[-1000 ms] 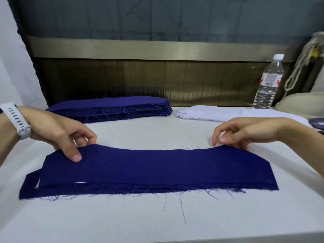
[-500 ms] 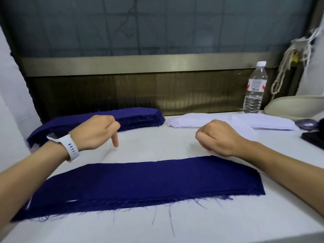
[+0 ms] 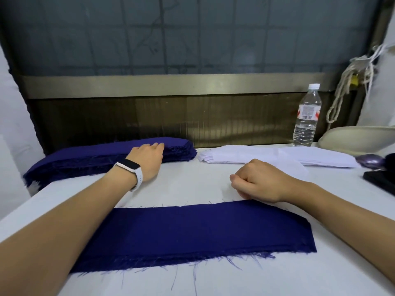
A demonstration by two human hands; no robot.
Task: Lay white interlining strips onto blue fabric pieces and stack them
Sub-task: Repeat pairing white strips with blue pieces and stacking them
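Observation:
A long blue fabric piece [image 3: 192, 231] lies flat on the white table near me, its frayed edge toward me. At the back left sits a stack of blue fabric pieces [image 3: 85, 159]. My left hand [image 3: 148, 159], a white watch on its wrist, rests with straight fingers on the right part of that stack. A pile of white interlining strips [image 3: 267, 157] lies at the back right. My right hand [image 3: 254, 180] is curled into a loose fist on the table between the near piece and the white pile, holding nothing.
A clear water bottle [image 3: 306, 116] stands at the back right beside a cream rounded object [image 3: 361, 139]. A purple object [image 3: 369, 160] and a black item [image 3: 382, 180] lie at the right edge. A dark panel wall runs behind the table [image 3: 192, 182].
My left hand has reached back from above the near blue piece onto the blue stack. My right hand stays curled and has barely moved. The near piece lies flat.

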